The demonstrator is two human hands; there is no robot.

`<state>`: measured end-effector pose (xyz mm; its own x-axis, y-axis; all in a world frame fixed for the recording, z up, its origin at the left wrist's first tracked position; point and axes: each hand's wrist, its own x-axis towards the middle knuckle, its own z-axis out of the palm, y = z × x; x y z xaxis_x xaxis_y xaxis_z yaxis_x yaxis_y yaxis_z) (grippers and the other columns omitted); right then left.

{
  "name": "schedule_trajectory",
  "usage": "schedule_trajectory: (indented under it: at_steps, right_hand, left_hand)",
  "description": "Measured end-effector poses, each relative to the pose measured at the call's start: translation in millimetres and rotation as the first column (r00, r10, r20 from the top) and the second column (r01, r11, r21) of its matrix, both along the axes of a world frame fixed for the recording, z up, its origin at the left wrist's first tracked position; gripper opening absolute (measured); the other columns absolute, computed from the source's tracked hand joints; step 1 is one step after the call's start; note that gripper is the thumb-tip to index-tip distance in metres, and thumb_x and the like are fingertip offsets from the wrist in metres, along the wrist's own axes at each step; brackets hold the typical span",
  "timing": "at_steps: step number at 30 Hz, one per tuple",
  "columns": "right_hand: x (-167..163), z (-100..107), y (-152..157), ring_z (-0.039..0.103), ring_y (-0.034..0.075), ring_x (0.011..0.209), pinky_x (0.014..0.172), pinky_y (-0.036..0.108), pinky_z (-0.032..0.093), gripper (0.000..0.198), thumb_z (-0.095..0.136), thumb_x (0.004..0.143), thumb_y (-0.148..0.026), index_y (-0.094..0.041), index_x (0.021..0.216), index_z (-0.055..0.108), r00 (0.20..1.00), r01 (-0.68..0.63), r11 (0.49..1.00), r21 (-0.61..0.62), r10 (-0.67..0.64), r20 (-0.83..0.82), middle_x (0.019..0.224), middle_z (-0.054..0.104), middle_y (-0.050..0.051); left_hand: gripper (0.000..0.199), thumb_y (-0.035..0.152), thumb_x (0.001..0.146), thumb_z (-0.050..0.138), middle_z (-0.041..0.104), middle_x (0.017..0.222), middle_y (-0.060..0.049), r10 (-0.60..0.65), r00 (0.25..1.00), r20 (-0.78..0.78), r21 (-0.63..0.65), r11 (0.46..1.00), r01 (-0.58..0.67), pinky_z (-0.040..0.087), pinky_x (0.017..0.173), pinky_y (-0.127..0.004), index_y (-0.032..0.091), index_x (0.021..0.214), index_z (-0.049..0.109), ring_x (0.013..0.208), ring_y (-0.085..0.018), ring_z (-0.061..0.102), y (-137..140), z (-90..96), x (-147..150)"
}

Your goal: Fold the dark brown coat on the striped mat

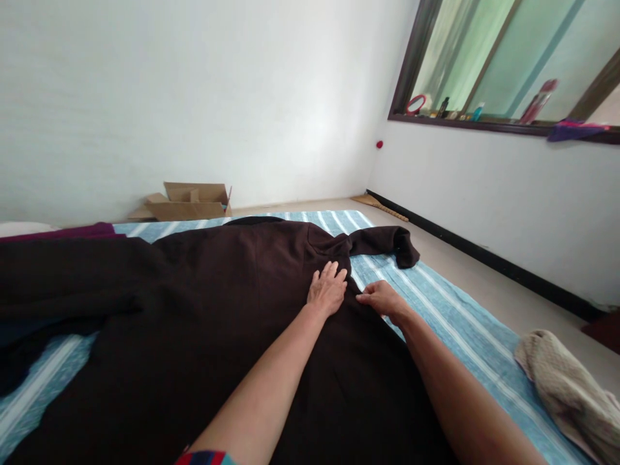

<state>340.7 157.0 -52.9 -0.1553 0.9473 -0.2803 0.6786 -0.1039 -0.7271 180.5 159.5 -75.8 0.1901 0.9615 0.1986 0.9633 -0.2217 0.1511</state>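
Note:
A large dark brown coat (217, 310) lies spread over the bed, one sleeve (382, 240) stretching out at the far right and bending down at its end. My left hand (328, 289) rests on the cloth near the base of that sleeve, palm down with fingers spread. At the coat's right edge, my right hand (382, 299) is closed, thumb and fingers pinching the border of the fabric. Its curled fingers are partly hidden beneath the hand.
Under the coat is a blue and white striped sheet (465, 336). A beige cloth (562, 381) lies at the right edge. Beyond the bed stand an open cardboard box (188, 208) and a broom (382, 205) by the wall. Purple fabric (92, 229) shows at left.

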Motion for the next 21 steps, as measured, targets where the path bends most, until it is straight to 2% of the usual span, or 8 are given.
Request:
schedule_trajectory:
  at_steps: [3,7,12,16,21]
  right_hand:
    - [5,3,-5,0.034,0.005,0.041,0.039,0.020,0.022,0.033,0.063,0.073,-0.036,-0.017,0.052,0.047,0.999,-0.028,0.999,0.032,0.027,0.024,0.042,0.037,-0.007]
    - [15,3,-9,0.027,0.004,0.041,0.040,0.021,0.017,0.039,0.067,0.067,-0.026,-0.017,0.043,0.037,0.996,-0.078,0.997,0.019,0.076,0.055,0.039,0.028,-0.008]
    - [27,-1,-15,0.035,0.006,0.041,0.041,0.021,0.024,0.030,0.064,0.069,-0.023,-0.017,0.047,0.046,0.995,-0.053,0.998,-0.021,0.055,0.088,0.040,0.038,-0.006]
    - [38,3,-28,0.042,0.008,0.041,0.041,0.021,0.028,0.023,0.063,0.070,-0.025,-0.017,0.053,0.051,0.994,-0.041,0.996,-0.082,0.049,0.098,0.044,0.045,-0.004]
    - [56,11,-51,0.039,0.007,0.043,0.041,0.020,0.026,0.026,0.067,0.065,-0.032,-0.017,0.053,0.050,0.990,-0.094,0.992,-0.089,0.103,0.097,0.043,0.040,-0.006]
  left_hand:
    - [0.044,0.038,0.095,0.025,0.034,0.147,-0.007,-0.032,0.999,-0.013,-0.047,0.998,0.031,0.022,0.107,-0.049,0.023,0.133,0.042,0.136,-0.023,0.025,5,-5.6,1]
    - [0.049,0.041,0.093,0.025,0.030,0.149,-0.008,0.021,0.999,-0.030,-0.084,0.996,-0.023,0.019,0.106,-0.056,0.022,0.137,0.038,0.137,-0.026,0.022,11,-6.3,3]
    - [0.051,0.041,0.093,0.024,0.027,0.150,-0.009,0.064,0.998,-0.016,-0.153,0.986,-0.066,0.019,0.105,-0.058,0.019,0.137,0.037,0.138,-0.028,0.019,13,3.7,8]
    - [0.052,0.042,0.093,0.024,0.025,0.151,-0.011,0.043,0.999,-0.004,-0.145,0.989,-0.044,0.020,0.108,-0.051,0.017,0.137,0.036,0.139,-0.025,0.018,3,10.3,11]
    - [0.055,0.047,0.093,0.021,0.025,0.151,-0.010,0.012,1.000,0.015,-0.182,0.983,-0.009,0.018,0.110,-0.049,0.017,0.137,0.036,0.140,-0.023,0.016,-20,6.6,17]
